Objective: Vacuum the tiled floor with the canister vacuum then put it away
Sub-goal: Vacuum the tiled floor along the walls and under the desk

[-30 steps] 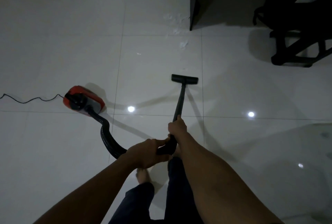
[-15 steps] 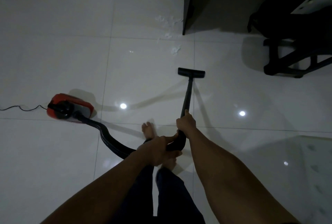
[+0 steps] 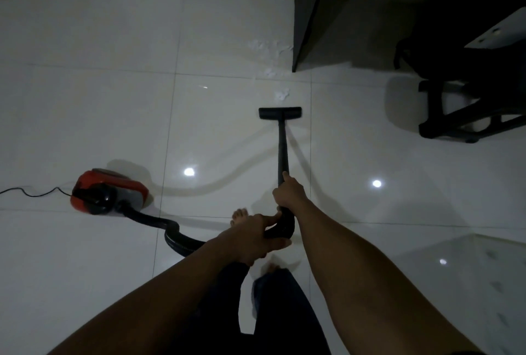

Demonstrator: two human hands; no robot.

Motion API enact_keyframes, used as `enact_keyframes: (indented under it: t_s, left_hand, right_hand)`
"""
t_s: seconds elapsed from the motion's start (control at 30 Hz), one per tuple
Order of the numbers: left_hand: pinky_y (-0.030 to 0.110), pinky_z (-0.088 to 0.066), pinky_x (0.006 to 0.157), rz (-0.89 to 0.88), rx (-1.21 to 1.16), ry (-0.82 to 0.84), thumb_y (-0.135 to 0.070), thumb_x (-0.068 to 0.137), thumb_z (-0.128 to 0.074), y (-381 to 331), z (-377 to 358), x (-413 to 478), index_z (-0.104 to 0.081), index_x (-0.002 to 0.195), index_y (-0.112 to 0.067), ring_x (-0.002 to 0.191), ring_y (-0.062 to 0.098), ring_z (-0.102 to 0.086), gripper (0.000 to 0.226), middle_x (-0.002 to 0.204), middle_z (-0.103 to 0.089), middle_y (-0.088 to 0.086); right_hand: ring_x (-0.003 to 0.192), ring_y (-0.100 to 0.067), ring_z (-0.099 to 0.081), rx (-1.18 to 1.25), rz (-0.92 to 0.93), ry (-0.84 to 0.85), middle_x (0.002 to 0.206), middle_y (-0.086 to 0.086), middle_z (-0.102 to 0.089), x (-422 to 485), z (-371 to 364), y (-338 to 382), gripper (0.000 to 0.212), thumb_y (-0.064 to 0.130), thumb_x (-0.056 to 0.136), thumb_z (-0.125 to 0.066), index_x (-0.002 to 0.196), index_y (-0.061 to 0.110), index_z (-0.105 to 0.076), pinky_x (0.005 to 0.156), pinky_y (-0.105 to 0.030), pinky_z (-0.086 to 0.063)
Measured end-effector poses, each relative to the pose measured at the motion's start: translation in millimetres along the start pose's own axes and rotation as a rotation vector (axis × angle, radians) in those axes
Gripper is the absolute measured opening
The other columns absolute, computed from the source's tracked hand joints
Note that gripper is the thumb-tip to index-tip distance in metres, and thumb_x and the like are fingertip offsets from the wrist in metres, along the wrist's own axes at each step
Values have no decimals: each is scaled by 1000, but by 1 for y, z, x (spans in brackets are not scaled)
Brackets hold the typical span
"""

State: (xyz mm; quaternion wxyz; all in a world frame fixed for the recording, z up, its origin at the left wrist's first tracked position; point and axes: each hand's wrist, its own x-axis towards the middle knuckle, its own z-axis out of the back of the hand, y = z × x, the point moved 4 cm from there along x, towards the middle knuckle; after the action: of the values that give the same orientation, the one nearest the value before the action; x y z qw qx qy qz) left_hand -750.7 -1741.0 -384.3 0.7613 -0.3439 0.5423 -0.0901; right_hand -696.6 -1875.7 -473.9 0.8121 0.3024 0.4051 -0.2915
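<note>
A: What is the biggest worry on this tiled floor (image 3: 85, 41)?

B: The dark desk panel (image 3: 310, 12) and the chair base (image 3: 455, 121) ahead. A hard push would probably knock the nozzle into one of them.

A: And the canister vacuum (image 3: 108, 192)?

B: It sits to the person's left, well behind the nozzle, its hose (image 3: 150, 220) looping across to the handle. The loop lies just beside a bare foot (image 3: 240, 215). A careless step may catch it and tug the canister over.

A: Is the grip sound?

B: The left hand (image 3: 253, 238) curls its fingers round the bent handle end. The right hand (image 3: 289, 193) wraps the wand (image 3: 282, 149) just above it. Both look firm, I judge.

A: Smaller things?

B: The floor nozzle (image 3: 279, 112) stands just short of the white scraps (image 3: 281, 94), and clumps could clog it. The power cord (image 3: 37, 195) runs off left and may pull taut.
</note>
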Motion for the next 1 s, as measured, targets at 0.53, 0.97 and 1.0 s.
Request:
enact_keyframes:
  t_s: [0.53,0.97,1.0]
  left_hand:
    - [30,-50,52,-120,-161,35,-41,92,-67,-21,73,-30,-58,132,-17,42,12,-56,47,68,-66,12]
    - [18,-47,52,-112,-142,56,-46,89,-68,0,85,-49,-57,133,-22,51,28,-63,51,73,-70,20]
    - [18,-48,52,-99,-120,58,-51,88,-67,3,86,-47,-54,138,-22,53,29,-65,59,74,-71,19]
  right_hand:
    - [106,-30,-64,46,-42,22,131,-14,-57,1,11,55,71,15,93,-47,157,21,-18,90,-41,-56]
    - [111,-32,-62,139,-82,93,138,-15,-52,-13,-14,68,74,13,90,-47,158,19,-18,93,-45,-55]
    - [111,-32,-62,154,-78,93,138,-14,-52,-12,-17,69,75,13,90,-48,158,20,-17,93,-45,-55]
